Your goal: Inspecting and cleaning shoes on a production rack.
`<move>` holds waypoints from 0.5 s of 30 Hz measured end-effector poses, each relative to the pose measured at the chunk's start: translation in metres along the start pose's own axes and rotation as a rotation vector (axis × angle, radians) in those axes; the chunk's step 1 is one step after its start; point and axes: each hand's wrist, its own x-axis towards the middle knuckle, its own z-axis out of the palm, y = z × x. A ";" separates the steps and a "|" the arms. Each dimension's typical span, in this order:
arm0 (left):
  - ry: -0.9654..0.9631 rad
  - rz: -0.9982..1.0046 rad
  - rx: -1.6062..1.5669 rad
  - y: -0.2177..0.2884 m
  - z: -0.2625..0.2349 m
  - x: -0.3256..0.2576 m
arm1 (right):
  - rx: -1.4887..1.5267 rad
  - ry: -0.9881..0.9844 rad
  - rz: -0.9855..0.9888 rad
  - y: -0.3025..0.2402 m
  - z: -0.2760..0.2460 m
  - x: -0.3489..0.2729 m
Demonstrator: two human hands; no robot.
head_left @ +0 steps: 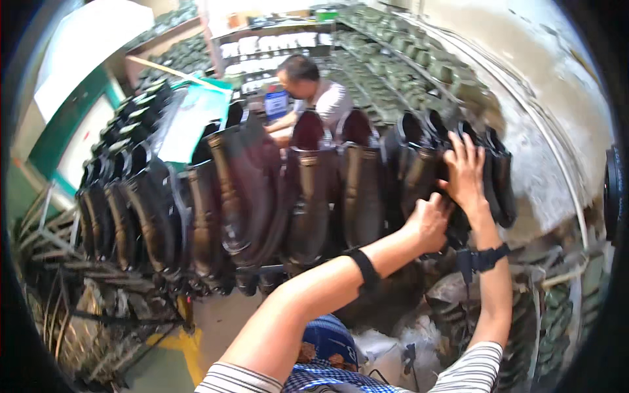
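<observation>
A long row of dark, shiny leather boots (pixel 362 190) stands across the view, their openings facing up. Toward its right end, my right hand (pixel 466 167) lies against the upper part of a black boot, fingers stretched and spread. Just below and to the left, my left hand (pixel 429 224) is closed, knuckles up, beside a dark brown boot (pixel 417 173). What its fingers hold, if anything, is hidden. Some boots at the middle left, such as a tall one (pixel 249 190), look blurred. Both wrists carry black bands.
Behind the row, a person (pixel 327 98) in a light shirt bends forward near a blue container (pixel 276 105). Shelves (pixel 386 59) packed with grey-green shoe lasts line the back. A pale green sheet (pixel 196 118) lies at left. Metal racks (pixel 98 281) stand below left; pipes (pixel 544 137) run down the right wall.
</observation>
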 end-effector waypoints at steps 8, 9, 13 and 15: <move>-0.026 -0.022 0.044 -0.002 0.010 0.000 | -0.082 -0.056 0.123 -0.015 0.013 0.008; -0.104 0.012 0.089 -0.004 0.010 0.002 | -0.101 -0.061 0.119 -0.015 0.017 0.007; -0.152 0.050 0.118 0.001 0.006 0.006 | -0.129 -0.059 0.096 -0.012 0.023 0.004; -0.076 0.034 0.091 0.001 0.015 0.008 | -0.114 0.097 -0.026 -0.007 0.028 0.005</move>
